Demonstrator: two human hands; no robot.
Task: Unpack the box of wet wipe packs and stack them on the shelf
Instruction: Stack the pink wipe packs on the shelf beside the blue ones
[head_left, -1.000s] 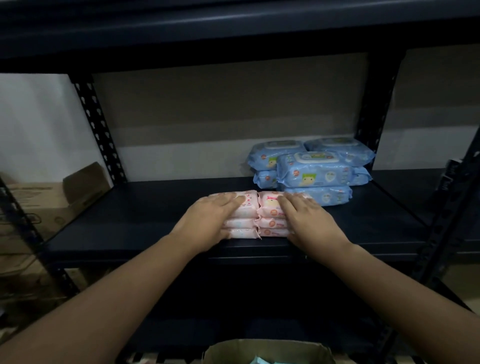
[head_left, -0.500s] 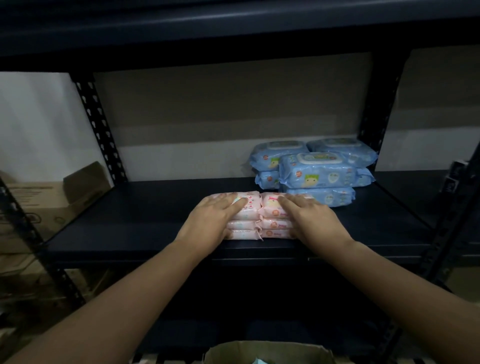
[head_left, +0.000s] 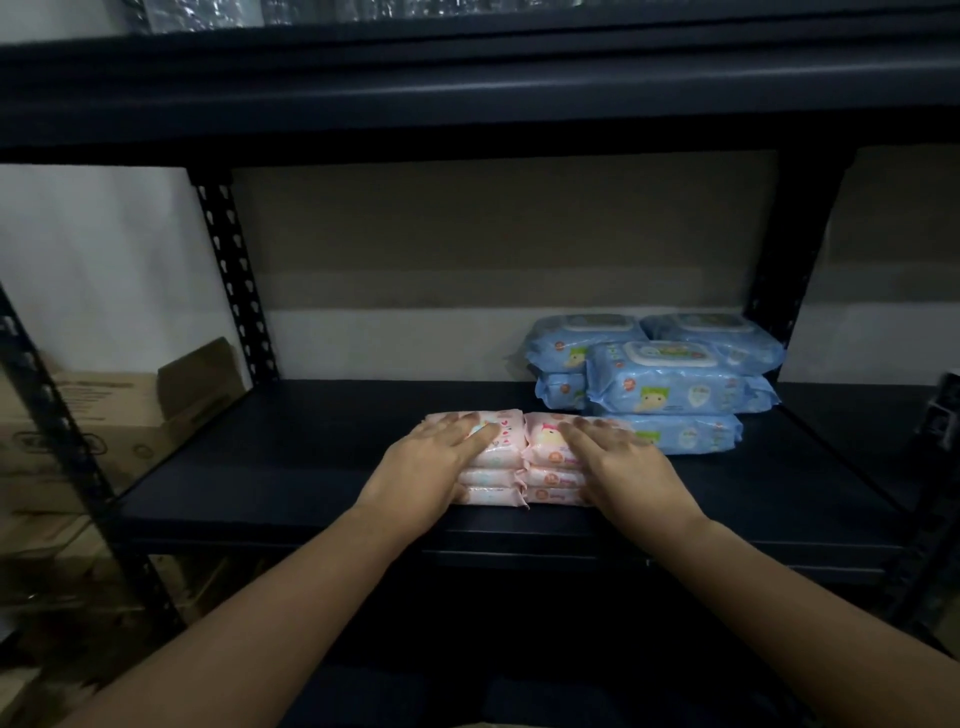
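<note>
**Both hands flat on the pink packs**

Two side-by-side stacks of pink wipe packs sit near the front edge of the dark shelf. The left hand and right hand press on top, each grip released, fingers straight. Blue wipe packs are stacked just behind, to the right.

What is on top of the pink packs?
Both hands lie flat there: left hand on the left stack, right hand on the right. The pink packs are partly covered on top.
</note>
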